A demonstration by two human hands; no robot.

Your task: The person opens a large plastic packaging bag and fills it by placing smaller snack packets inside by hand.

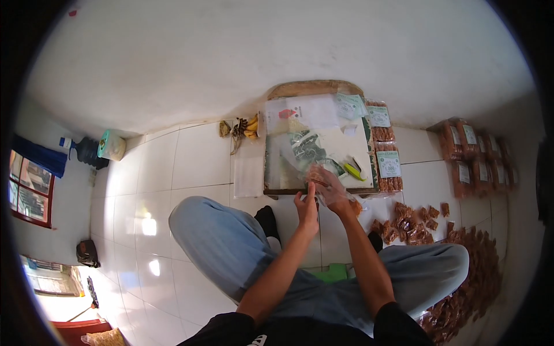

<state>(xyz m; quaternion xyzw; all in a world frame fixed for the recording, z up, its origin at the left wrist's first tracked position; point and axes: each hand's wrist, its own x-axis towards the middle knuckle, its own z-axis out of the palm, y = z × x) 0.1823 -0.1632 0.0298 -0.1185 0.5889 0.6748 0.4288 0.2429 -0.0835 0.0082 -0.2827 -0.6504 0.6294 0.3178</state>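
Bag (330, 183) at right hand (341, 203), left hand (308, 209) part-spread alongside, both grips unclear: likely filling, next calling for steady hold.

Daylight floods in from the left, past the window (28, 189); lower left, it's nearly blown white; hot glare spots bounce off the tiled floor (202, 153); over right, dimmer, the stacked packs (478, 157) go soft; clear bag (326, 183) hazy; fisheye bends the wall (277, 49), black closing the corners.
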